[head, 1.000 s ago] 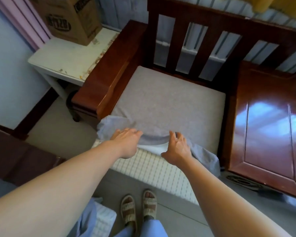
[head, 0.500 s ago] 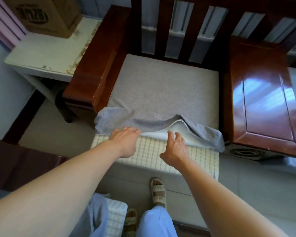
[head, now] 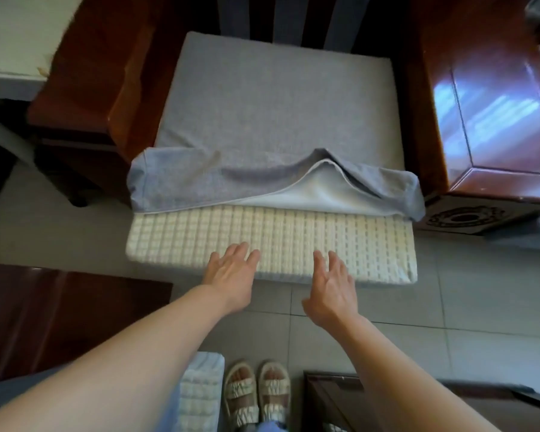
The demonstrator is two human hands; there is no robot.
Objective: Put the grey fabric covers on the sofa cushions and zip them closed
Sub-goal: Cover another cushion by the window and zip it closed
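Pulled back from the grey cover (head: 262, 182) to the cushion (head: 272, 241) front edge; left hand (head: 231, 272) and right hand (head: 331, 285) flat, fingers wide, holding nothing; probably set to push the half-covered cushion in deeper.

Person seen from above: both forearms bare, no sleeves visible, left hand (head: 231, 272) and right hand (head: 334, 291) without rings or watch. Feet in cream open-toed strappy sandals with ruched bands (head: 258, 395). Pale blue trouser fabric (head: 270, 427) visible at the ankles.
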